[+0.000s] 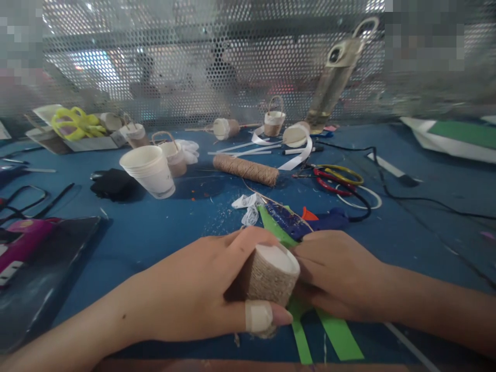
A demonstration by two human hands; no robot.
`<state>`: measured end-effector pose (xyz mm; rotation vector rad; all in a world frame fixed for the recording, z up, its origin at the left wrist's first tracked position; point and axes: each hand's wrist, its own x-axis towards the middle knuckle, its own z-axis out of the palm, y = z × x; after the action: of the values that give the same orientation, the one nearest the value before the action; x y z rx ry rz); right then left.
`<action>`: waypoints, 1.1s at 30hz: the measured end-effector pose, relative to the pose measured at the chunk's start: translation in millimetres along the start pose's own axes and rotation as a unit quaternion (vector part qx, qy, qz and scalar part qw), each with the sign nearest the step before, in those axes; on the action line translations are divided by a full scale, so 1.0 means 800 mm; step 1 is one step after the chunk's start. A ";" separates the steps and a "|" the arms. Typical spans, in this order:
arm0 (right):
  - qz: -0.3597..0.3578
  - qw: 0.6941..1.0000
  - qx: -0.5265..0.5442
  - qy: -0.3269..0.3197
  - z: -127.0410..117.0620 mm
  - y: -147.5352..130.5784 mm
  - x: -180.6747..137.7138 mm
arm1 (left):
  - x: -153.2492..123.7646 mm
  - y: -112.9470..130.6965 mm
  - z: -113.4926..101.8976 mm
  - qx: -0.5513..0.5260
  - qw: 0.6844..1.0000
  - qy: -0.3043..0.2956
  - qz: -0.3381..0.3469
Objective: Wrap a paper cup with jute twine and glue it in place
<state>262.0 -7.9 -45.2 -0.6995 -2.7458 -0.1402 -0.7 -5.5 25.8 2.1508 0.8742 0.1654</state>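
The left hand (194,289) grips the cup (271,276) from the left, index finger over it and bandaged thumb under. The twine-wrapped cup lies tilted at near centre, white end pointing up and right. The right hand (341,274) touches its right side with fingers tucked; whether it grips cannot be told.

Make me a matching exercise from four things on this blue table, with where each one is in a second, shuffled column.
Things
1. small white cup wrapped in brown twine
2. stack of white paper cups
3. long spool of brown jute twine
4. yellow-handled scissors

Places
A. in the shallow tray at the far left
B. lying on its side, mid-table
C. in the grip of the left hand, next to the right hand
D. standing left of the spool

Pairs: 1-C, 2-D, 3-B, 4-A
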 end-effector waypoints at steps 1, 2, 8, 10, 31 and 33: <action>0.003 1.000 0.005 -0.001 -0.001 0.000 0.000 | 0.000 0.000 -0.001 -0.002 1.000 -0.001 -0.002; 0.006 1.000 0.012 0.002 -0.002 0.000 0.001 | 0.001 0.001 -0.001 -0.004 1.000 -0.001 -0.006; 0.008 0.999 0.041 0.028 -0.006 -0.001 0.004 | 0.000 0.001 -0.002 -0.010 1.000 -0.006 -0.010; 0.013 0.999 0.040 0.028 -0.007 -0.002 0.004 | 0.000 0.000 -0.001 -0.014 1.000 -0.006 -0.011; 0.003 0.997 0.031 0.072 0.007 0.001 0.002 | 0.004 -0.004 0.001 -0.008 1.000 0.007 -0.001; 0.001 0.996 0.025 0.082 0.007 0.001 0.003 | 0.004 -0.003 0.001 -0.005 1.000 0.011 -0.004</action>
<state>258.7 -5.4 -50.1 -0.6475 -2.5837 -0.1209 0.7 -3.0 22.7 2.1401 0.8926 0.1894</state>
